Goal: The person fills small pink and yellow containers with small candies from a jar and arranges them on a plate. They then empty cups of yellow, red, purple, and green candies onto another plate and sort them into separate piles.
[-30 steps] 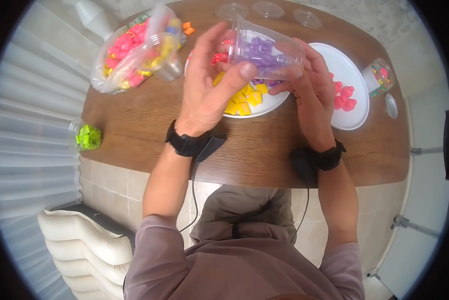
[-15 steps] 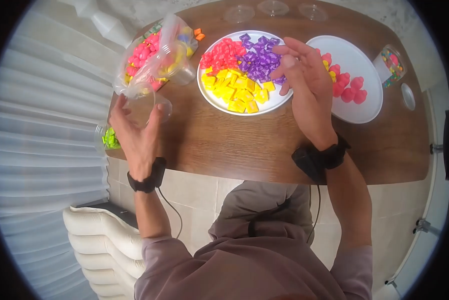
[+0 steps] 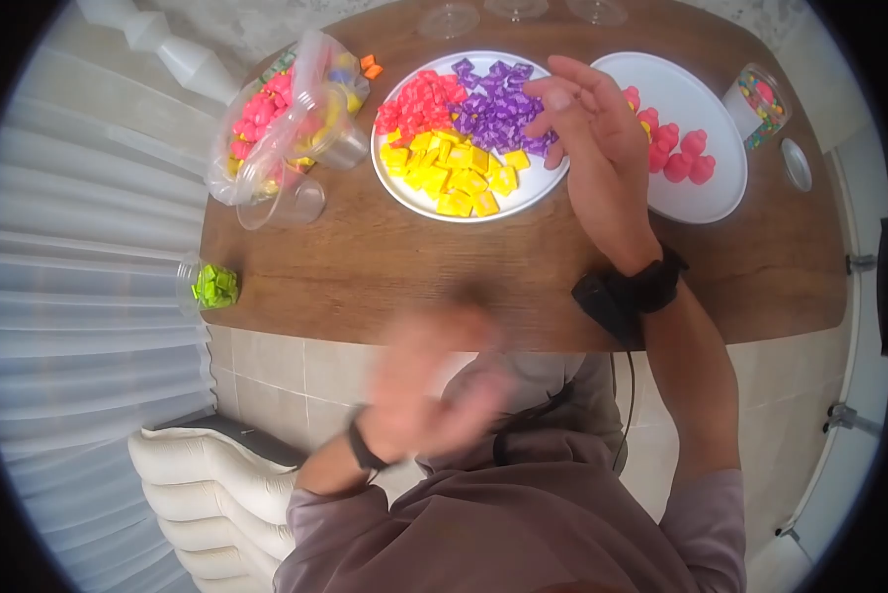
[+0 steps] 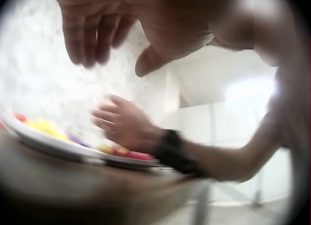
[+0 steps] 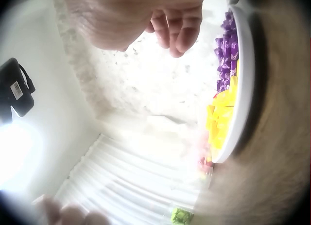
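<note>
My right hand (image 3: 607, 158) hangs with loose fingers above the gap between two white plates, holding nothing. Blurred by motion, my left hand (image 3: 434, 381) is over the table's front edge, near my lap; in the left wrist view its fingers (image 4: 90, 40) are extended with nothing in them. The nearer plate (image 3: 434, 210) carries wrapped candies: red (image 3: 419, 104), purple (image 3: 503, 109) and yellow (image 3: 449, 173). On the right plate (image 3: 706, 203) lie several pink figures (image 3: 689, 158). A clear plastic cup (image 3: 300, 201) lies on the table at the left.
Behind that cup are another clear cup (image 3: 340, 146) and a plastic bag (image 3: 224, 173) of pink and yellow pieces. A container of green candies (image 3: 214, 287) lies at the left edge. Clear lids (image 3: 449, 20) lie at the back; a jar (image 3: 765, 104) and a round lid (image 3: 796, 165) sit far right.
Both hands held a clear cup with purple pieces behind it. The left hand carried it left, set it near the bag and let go, then swung back toward my lap. The right hand stayed up.
</note>
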`<state>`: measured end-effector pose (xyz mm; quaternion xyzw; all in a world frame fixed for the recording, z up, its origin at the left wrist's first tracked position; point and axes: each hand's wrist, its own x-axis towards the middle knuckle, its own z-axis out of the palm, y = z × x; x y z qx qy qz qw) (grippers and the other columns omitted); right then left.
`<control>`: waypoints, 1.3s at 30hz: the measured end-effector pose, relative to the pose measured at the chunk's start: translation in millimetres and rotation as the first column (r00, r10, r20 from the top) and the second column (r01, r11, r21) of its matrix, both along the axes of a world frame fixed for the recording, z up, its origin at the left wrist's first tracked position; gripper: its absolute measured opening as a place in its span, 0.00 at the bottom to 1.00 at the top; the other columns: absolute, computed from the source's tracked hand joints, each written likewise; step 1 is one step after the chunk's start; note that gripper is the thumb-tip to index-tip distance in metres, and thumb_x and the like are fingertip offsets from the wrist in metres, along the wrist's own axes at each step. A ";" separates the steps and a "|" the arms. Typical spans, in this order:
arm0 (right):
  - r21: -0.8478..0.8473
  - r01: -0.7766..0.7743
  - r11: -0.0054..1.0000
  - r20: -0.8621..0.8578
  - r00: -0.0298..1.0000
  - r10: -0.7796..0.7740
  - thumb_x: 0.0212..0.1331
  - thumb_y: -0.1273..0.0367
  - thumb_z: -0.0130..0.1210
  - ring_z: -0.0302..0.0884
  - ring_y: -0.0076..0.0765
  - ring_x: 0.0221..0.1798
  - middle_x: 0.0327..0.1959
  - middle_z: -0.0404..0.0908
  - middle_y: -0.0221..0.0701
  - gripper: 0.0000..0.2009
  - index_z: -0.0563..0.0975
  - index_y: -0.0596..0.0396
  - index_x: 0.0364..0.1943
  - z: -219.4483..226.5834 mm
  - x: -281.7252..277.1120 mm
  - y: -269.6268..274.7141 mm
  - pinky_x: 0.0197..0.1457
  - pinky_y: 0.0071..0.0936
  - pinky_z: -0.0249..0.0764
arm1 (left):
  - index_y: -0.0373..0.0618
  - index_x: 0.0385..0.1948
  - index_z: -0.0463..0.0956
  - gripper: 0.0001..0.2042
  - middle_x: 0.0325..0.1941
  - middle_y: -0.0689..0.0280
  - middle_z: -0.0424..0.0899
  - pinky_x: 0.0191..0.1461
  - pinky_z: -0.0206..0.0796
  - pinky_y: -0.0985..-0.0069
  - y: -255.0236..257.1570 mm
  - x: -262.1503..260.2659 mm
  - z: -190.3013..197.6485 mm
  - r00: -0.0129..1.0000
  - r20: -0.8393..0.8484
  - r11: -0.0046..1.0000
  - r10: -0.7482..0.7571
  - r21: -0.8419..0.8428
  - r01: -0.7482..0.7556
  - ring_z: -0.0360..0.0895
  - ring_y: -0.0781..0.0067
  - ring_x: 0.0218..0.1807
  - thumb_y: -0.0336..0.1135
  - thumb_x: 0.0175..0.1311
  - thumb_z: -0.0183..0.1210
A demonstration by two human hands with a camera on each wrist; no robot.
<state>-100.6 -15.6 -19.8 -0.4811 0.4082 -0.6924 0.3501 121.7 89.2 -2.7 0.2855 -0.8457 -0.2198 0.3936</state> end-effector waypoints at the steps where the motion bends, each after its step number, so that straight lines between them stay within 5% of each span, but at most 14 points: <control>1: 0.016 -0.002 1.000 -0.003 1.000 0.002 0.71 0.64 0.58 0.80 0.20 0.40 0.47 0.83 0.33 0.21 0.72 0.64 0.61 -0.5 0.6 0.7 0.42 0.17 0.75 | 0.37 0.44 0.78 0.15 0.42 0.56 0.84 0.47 0.75 0.59 21.7 -18.7 -5.8 0.967 -0.014 0.933 -0.253 0.260 0.248 0.83 0.54 0.43 0.29 0.56 0.69; 4: 0.001 0.013 1.000 -0.040 0.999 -0.013 0.71 0.64 0.58 0.81 0.21 0.40 0.47 0.83 0.33 0.21 0.72 0.63 0.61 -3.1 -0.6 0.5 0.39 0.18 0.75 | 0.38 0.42 0.81 0.14 0.40 0.48 0.84 0.50 0.75 0.57 74.6 -57.4 -56.8 0.620 -0.166 0.346 -0.767 0.706 0.617 0.82 0.49 0.42 0.40 0.68 0.61; 5: -0.012 0.008 1.000 -0.046 0.999 -0.009 0.71 0.63 0.58 0.81 0.21 0.40 0.47 0.83 0.33 0.21 0.72 0.63 0.61 -4.3 -1.4 -0.6 0.38 0.18 0.75 | 0.38 0.42 0.81 0.14 0.40 0.48 0.84 0.50 0.75 0.57 84.9 -70.8 -61.3 0.613 -0.175 0.337 -0.770 0.705 0.624 0.82 0.49 0.42 0.40 0.68 0.61; 7: -0.018 0.018 1.000 -0.055 0.998 -0.019 0.71 0.63 0.58 0.81 0.21 0.41 0.47 0.83 0.33 0.22 0.72 0.62 0.61 -5.4 -4.0 -1.5 0.37 0.17 0.75 | 0.32 0.43 0.80 0.22 0.45 0.47 0.84 0.50 0.75 0.58 100.4 -95.0 -66.6 0.187 -0.272 -0.144 -0.944 0.850 0.507 0.81 0.47 0.44 0.48 0.75 0.50; 10: 0.004 0.042 0.999 -0.069 0.997 -0.042 0.71 0.61 0.58 0.82 0.22 0.41 0.47 0.83 0.34 0.23 0.72 0.62 0.61 -5.1 -5.9 -3.3 0.38 0.17 0.76 | 0.28 0.44 0.78 0.23 0.45 0.45 0.83 0.52 0.73 0.58 117.2 -131.7 -50.0 -0.044 -0.589 -0.517 -0.807 0.669 0.534 0.80 0.45 0.47 0.46 0.75 0.47; 11: 0.016 0.043 0.999 -0.046 0.998 -0.043 0.70 0.61 0.58 0.82 0.22 0.41 0.48 0.82 0.34 0.23 0.72 0.62 0.62 -5.5 -5.8 -4.1 0.38 0.17 0.76 | 0.28 0.44 0.78 0.23 0.45 0.45 0.83 0.52 0.73 0.58 135.2 -142.7 -59.5 -0.052 -0.594 -0.526 -0.803 0.665 0.530 0.80 0.45 0.47 0.46 0.75 0.47; 13: 0.031 0.053 0.998 -0.023 0.998 -0.052 0.70 0.61 0.58 0.82 0.23 0.41 0.48 0.82 0.34 0.23 0.71 0.62 0.62 -6.3 -5.8 -5.8 0.38 0.17 0.76 | 0.30 0.38 0.79 0.15 0.38 0.41 0.83 0.51 0.71 0.53 175.9 -153.2 -80.8 -0.203 -0.662 -0.324 -0.722 0.064 0.944 0.81 0.41 0.46 0.37 0.71 0.52; 19: -0.051 0.088 0.995 -0.051 0.995 -0.090 0.70 0.64 0.58 0.82 0.22 0.38 0.43 0.84 0.36 0.20 0.73 0.65 0.58 -15.0 -7.6 -13.8 0.37 0.17 0.76 | 0.33 0.33 0.81 0.10 0.35 0.43 0.84 0.46 0.74 0.55 136.7 -145.4 -49.5 -0.060 -0.669 -0.474 -0.740 0.456 0.753 0.82 0.42 0.42 0.30 0.66 0.54; 23: -0.013 -0.030 0.999 0.081 0.996 0.031 0.73 0.68 0.55 0.76 0.20 0.43 0.41 0.79 0.33 0.18 0.70 0.67 0.58 -10.6 -11.1 -14.3 0.43 0.17 0.73 | 0.26 0.41 0.78 0.16 0.42 0.43 0.83 0.52 0.70 0.60 146.2 -148.7 -59.2 -0.183 -0.612 -0.334 -0.769 0.140 0.932 0.80 0.51 0.47 0.33 0.66 0.47; 26: 0.036 -0.058 0.998 0.061 0.997 0.056 0.73 0.69 0.54 0.76 0.22 0.47 0.46 0.79 0.36 0.20 0.67 0.68 0.62 -2.3 -14.2 -9.9 0.48 0.18 0.74 | 0.26 0.40 0.77 0.13 0.43 0.42 0.83 0.53 0.71 0.61 134.1 -152.5 -44.1 -0.048 -0.765 -0.634 -0.642 0.495 0.593 0.80 0.52 0.48 0.29 0.65 0.49; 29: 0.018 -0.023 1.000 0.018 1.000 0.023 0.72 0.69 0.54 0.77 0.24 0.46 0.46 0.79 0.38 0.20 0.68 0.70 0.61 0.2 -12.7 -7.8 0.48 0.20 0.75 | 0.25 0.43 0.76 0.13 0.46 0.42 0.82 0.54 0.72 0.61 123.3 -155.2 -37.3 -0.155 -0.746 -0.721 -0.647 0.533 0.443 0.80 0.51 0.51 0.28 0.66 0.49; 32: -0.002 -0.017 1.000 0.002 1.000 0.017 0.73 0.68 0.54 0.77 0.25 0.46 0.46 0.80 0.40 0.20 0.68 0.71 0.60 1.1 -12.7 -7.2 0.47 0.20 0.75 | 0.26 0.46 0.76 0.14 0.49 0.42 0.82 0.56 0.72 0.61 131.1 -151.4 -41.0 -0.389 -0.598 -0.607 -0.701 0.214 0.766 0.80 0.49 0.53 0.28 0.68 0.48; 38: -0.012 0.020 1.000 -0.084 0.996 -0.021 0.73 0.64 0.54 0.78 0.27 0.42 0.44 0.81 0.43 0.21 0.70 0.72 0.58 5.3 -13.0 -5.2 0.43 0.21 0.75 | 0.27 0.42 0.74 0.15 0.44 0.44 0.83 0.56 0.70 0.60 129.4 -129.9 -44.8 -0.217 -0.733 -0.478 -0.644 0.165 0.863 0.80 0.47 0.51 0.34 0.73 0.46; 39: -0.023 0.025 0.999 -0.075 0.997 -0.027 0.73 0.63 0.54 0.78 0.27 0.41 0.43 0.82 0.43 0.22 0.70 0.72 0.58 5.2 -13.1 -4.5 0.42 0.22 0.75 | 0.28 0.42 0.74 0.16 0.42 0.46 0.82 0.54 0.69 0.61 105.3 -130.4 -26.6 -0.112 -0.768 -0.659 -0.631 0.454 0.600 0.80 0.50 0.49 0.38 0.74 0.46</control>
